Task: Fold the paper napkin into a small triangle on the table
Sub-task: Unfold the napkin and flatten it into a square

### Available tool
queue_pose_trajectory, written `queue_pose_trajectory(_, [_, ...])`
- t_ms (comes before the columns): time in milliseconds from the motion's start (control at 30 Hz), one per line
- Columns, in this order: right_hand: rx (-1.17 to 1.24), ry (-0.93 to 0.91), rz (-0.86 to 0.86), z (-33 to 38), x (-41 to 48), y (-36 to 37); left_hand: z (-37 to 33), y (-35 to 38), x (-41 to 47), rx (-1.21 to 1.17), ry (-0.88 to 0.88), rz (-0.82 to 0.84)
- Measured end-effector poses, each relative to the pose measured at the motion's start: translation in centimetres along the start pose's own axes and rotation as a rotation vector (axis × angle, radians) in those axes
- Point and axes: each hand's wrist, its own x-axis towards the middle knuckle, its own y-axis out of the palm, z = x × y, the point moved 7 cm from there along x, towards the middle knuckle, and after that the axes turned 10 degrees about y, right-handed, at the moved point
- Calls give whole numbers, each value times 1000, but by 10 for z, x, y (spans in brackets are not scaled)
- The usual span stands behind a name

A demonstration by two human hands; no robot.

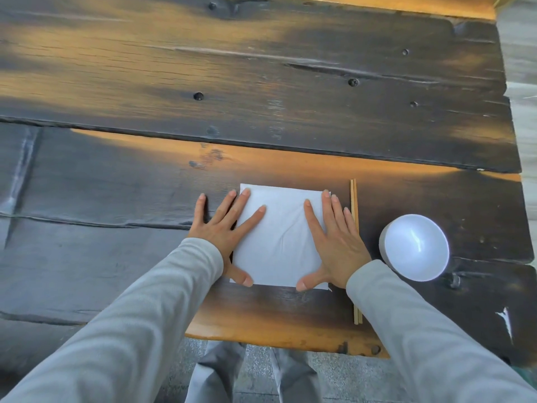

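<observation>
A white paper napkin (283,237) lies flat as a square on the dark wooden table (261,82), near its front edge. My left hand (226,231) rests palm down on the napkin's left edge, fingers spread, thumb at the lower left corner. On the right edge lies my right hand (334,242), also flat with fingers apart, its thumb at the lower right corner. Neither hand grips the paper; both press on it.
A pair of wooden chopsticks (355,205) lies lengthwise just right of the napkin, partly under my right hand and sleeve. A white bowl (415,247) stands further right. The table's right edge and front edge are close by.
</observation>
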Motion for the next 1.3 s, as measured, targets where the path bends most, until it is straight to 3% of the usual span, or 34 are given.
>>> queue_pose_trajectory(933, [16, -12, -48, 2, -13, -5, 8, -3, -5, -67, -30, -33])
queue_pose_trajectory(1233, [127, -110, -62, 16, -35, -7, -13, -6, -24, -103, 6, -128])
queue_pose_trajectory(1300, [194, -101, -120, 13, -40, -12, -21, -13, -32, -139, 18, -243])
